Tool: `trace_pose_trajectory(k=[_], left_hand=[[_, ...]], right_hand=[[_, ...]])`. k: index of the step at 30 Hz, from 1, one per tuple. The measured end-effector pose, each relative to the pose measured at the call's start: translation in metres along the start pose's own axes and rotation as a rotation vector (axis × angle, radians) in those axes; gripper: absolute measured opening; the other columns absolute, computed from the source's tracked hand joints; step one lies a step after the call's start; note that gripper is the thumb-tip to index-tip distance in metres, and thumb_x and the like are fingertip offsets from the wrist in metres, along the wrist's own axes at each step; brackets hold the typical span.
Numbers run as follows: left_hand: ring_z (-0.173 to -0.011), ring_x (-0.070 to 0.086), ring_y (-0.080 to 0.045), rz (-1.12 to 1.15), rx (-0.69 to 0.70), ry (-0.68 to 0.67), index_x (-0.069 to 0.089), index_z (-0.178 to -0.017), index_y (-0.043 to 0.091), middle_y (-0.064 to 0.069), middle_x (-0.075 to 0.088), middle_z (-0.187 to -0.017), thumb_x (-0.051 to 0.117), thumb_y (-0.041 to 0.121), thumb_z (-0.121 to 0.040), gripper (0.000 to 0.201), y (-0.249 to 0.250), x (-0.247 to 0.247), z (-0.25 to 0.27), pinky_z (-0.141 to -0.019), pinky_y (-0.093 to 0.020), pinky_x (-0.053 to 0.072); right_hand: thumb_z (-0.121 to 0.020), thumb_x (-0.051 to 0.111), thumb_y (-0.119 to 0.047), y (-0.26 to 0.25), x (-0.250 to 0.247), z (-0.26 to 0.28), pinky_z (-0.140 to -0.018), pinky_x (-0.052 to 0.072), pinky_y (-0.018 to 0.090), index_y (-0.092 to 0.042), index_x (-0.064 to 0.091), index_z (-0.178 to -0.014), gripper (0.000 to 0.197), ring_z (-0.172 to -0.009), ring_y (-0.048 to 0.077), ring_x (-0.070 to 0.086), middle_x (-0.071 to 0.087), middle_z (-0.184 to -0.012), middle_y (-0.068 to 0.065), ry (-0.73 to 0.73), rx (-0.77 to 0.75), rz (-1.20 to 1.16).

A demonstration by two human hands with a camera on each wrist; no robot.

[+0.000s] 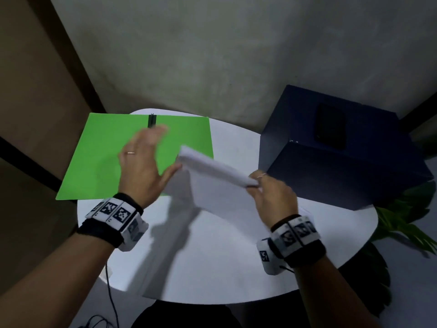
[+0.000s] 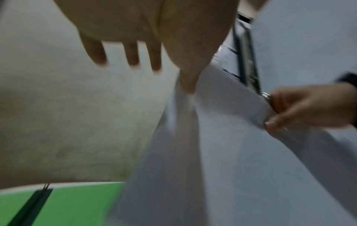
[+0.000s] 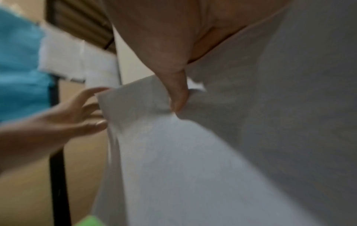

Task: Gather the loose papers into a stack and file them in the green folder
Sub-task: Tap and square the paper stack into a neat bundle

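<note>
A stack of white papers point(image 1: 212, 192) is held up on edge over the white table point(image 1: 212, 268), lower edge near the surface. My right hand point(image 1: 257, 185) pinches the stack's upper right corner, thumb point(image 3: 175, 94) on the near face. My left hand point(image 1: 153, 152) is open with fingers point(image 2: 133, 53) spread, and its thumb point(image 2: 187, 79) touches the stack's left edge. The green folder point(image 1: 101, 162) lies open and flat at the table's back left, under the left hand, with a black clip point(image 1: 151, 120) at its far edge.
A dark blue box point(image 1: 343, 157) stands at the table's right side, close to my right hand. Green plant leaves point(image 1: 402, 221) show past the table's right edge. A black cable point(image 1: 111, 292) hangs off the front left.
</note>
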State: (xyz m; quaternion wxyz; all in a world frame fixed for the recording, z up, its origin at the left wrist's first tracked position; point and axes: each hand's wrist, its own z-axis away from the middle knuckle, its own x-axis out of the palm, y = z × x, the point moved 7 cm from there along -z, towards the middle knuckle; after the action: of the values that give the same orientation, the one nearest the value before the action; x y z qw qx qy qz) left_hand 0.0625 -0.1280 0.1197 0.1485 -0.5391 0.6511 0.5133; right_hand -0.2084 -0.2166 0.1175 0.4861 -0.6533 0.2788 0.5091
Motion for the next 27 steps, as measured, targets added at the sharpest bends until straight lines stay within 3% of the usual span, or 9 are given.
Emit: trace_pose_trajectory(k=[3,6,8,10,12,15,18,22,27], left_hand=[[-0.149,0.015,-0.020,0.466,-0.423,0.082,-0.005,-0.154,0.023,-0.005,0.013,-0.162,0.084,0.047,-0.065,0.128,-0.036,0.003,0.012,-0.121,-0.048,0.016],[-0.141,0.036,-0.007,0.881,-0.538,-0.123,0.012,-0.152,0.024,0.005,0.037,-0.155,0.087,0.044,-0.062,0.118,-0.013,0.036,0.015,-0.115,-0.036,0.034],[-0.105,0.062,0.009,0.952,-0.467,-0.183,0.052,-0.125,0.015,0.023,0.071,-0.111,0.082,0.017,-0.073,0.060,0.009,0.045,0.010,-0.090,-0.014,0.050],[-0.090,0.070,0.002,0.941,-0.437,-0.144,0.066,-0.105,0.015,0.018,0.076,-0.092,0.082,0.016,-0.074,0.034,0.018,0.048,0.005,-0.081,-0.021,0.054],[-0.090,0.073,-0.012,0.957,-0.430,-0.053,0.072,-0.099,0.013,0.007,0.077,-0.093,0.087,0.026,-0.069,0.036,0.022,0.046,0.005,-0.082,-0.032,0.057],[-0.071,0.068,0.005,0.927,-0.423,0.083,0.070,-0.084,0.024,0.023,0.073,-0.075,0.084,0.009,-0.070,0.025,0.022,0.049,0.016,-0.068,-0.017,0.055],[-0.073,0.067,0.009,0.868,-0.434,-0.029,0.069,-0.093,0.021,0.023,0.073,-0.077,0.083,0.004,-0.071,0.031,0.024,0.065,0.042,-0.067,-0.013,0.053],[-0.080,0.067,0.012,0.844,-0.454,-0.287,0.067,-0.092,0.028,0.030,0.072,-0.080,0.082,0.000,-0.070,0.038,0.024,0.091,0.061,-0.079,-0.015,0.056],[-0.083,0.071,0.003,0.931,-0.445,-0.313,0.067,-0.099,0.016,0.021,0.075,-0.084,0.083,-0.004,-0.067,0.041,0.024,0.093,0.051,-0.076,-0.013,0.052]], right_hand=[[-0.087,0.068,-0.017,0.028,-0.012,-0.002,-0.074,0.053,0.033,-0.026,0.063,-0.095,0.013,-0.079,0.019,0.066,0.071,-0.085,-0.003,0.130,0.076,-0.630],[-0.087,0.067,0.001,0.034,-0.006,-0.005,-0.086,0.053,0.036,-0.021,0.066,-0.098,0.024,-0.092,0.019,0.068,0.074,-0.097,0.000,0.157,0.062,-1.054],[-0.087,0.066,0.002,0.029,0.001,-0.002,-0.094,0.051,0.039,-0.019,0.067,-0.102,0.026,-0.100,0.021,0.068,0.073,-0.104,0.001,0.141,0.032,-1.107],[-0.087,0.067,0.000,0.030,0.008,0.003,-0.096,0.050,0.039,-0.021,0.066,-0.105,0.028,-0.104,0.021,0.067,0.073,-0.106,0.000,0.141,0.042,-1.105],[-0.088,0.066,-0.001,0.031,0.010,0.011,-0.096,0.050,0.037,-0.025,0.064,-0.106,0.030,-0.107,0.019,0.067,0.072,-0.107,-0.001,0.158,0.050,-1.094],[-0.087,0.067,0.002,0.031,0.013,0.027,-0.090,0.050,0.021,-0.028,0.063,-0.106,0.035,-0.103,0.003,0.066,0.072,-0.102,-0.010,0.192,0.069,-1.057],[-0.079,0.074,0.005,0.047,0.039,0.047,-0.066,0.046,0.002,-0.010,0.063,-0.107,0.033,-0.079,-0.017,0.063,0.066,-0.091,-0.015,0.216,0.254,-1.035],[-0.069,0.086,-0.007,0.062,0.069,0.058,-0.075,0.057,0.015,-0.012,0.069,-0.106,0.041,-0.083,-0.010,0.067,0.072,-0.098,-0.009,0.149,0.431,-1.085],[-0.065,0.087,-0.002,0.061,0.062,0.044,-0.069,0.051,0.007,-0.021,0.069,-0.096,0.041,-0.085,-0.004,0.069,0.074,-0.092,-0.013,0.204,0.367,-1.147]])
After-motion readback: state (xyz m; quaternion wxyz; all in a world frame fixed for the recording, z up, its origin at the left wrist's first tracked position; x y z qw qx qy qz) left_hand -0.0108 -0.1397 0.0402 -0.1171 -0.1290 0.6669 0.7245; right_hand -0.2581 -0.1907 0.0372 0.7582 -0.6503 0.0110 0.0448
